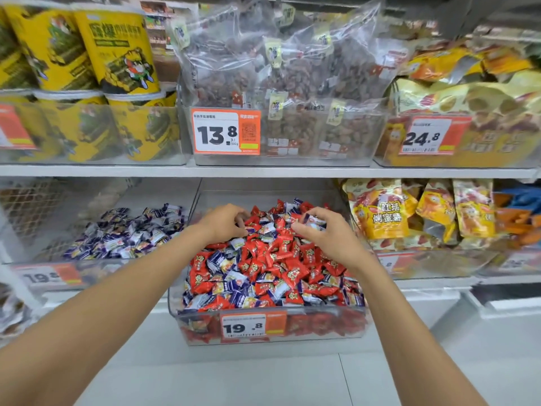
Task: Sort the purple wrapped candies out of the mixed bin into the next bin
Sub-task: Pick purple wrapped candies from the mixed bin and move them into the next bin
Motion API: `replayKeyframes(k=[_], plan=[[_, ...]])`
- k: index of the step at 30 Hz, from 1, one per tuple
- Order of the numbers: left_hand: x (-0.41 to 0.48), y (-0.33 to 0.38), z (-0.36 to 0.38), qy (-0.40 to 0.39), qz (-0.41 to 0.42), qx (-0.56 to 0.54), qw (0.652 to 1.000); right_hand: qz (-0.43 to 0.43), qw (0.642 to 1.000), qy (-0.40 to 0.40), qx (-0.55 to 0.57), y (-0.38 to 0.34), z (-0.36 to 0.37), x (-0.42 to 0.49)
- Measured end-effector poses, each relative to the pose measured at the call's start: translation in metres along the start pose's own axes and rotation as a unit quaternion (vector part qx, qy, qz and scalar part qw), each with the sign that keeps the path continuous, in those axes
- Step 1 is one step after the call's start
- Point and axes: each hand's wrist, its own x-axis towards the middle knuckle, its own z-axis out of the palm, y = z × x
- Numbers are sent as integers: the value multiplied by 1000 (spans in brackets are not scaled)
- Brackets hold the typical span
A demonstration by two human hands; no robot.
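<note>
Clear plastic mixed bin (322, 329): red and purple wrapped candies (215, 260), far too many to count. One clear neighbouring bin (131, 272) left of it holds purple only. Over the mixed bin's far end, the right hand (325, 235) pinches one held purple candy (311, 219); the left hand (224, 222) curls into the pile, grasp unclear. Probably light and slippery; pinch a wrapper's end.

A person's bare left forearm (117, 297) and right forearm (395, 317) reach forward and converge; the left hand (225, 221) is palm-down, fingers curled towards the thumb, while the right hand (325, 234) cups purple wrapped candies (315, 221) in curled fingers
</note>
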Motion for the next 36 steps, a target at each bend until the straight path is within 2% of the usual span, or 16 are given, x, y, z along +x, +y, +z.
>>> replayKeyframes(k=[4,7,9,11,15,17,19,21,24,26,28,30,33,36], plan=[[-14,10,-15,62,30,-75,995,-30,999,-45,3,-10,4,0],[-27,16,-25,41,29,-106,993,-49,998,-15,-27,-20,11,14],[-32,18,-22,13,11,-75,997,-65,994,-37,-76,-31,20,28],[-32,20,-17,-20,0,-63,998,-57,982,-103,-146,-36,30,44],[-27,3,-7,-100,8,2,995,-6,927,-242,-287,-31,38,59],[-25,-7,-4,-100,37,46,993,-6,912,-247,-327,-27,34,62],[-24,-11,-2,-81,56,35,994,-26,917,-214,-335,-22,31,63],[-24,-11,-3,-70,63,12,995,-36,938,-168,-301,-17,25,58],[-26,-11,-5,-98,64,43,992,-7,980,-133,-149,-10,13,47],[-27,-12,-4,-130,61,100,985,13,992,-114,-47,-10,5,37],[-27,-12,-4,-125,67,103,985,26,994,-95,43,-12,0,29],[-29,-9,-5,-85,79,46,992,35,990,-88,99,-15,-4,21],[-33,-4,-11,-33,70,-93,993,52,988,-92,110,-17,-6,11],[-41,1,-19,-17,52,-157,986,47,988,-90,116,-17,-5,5]])
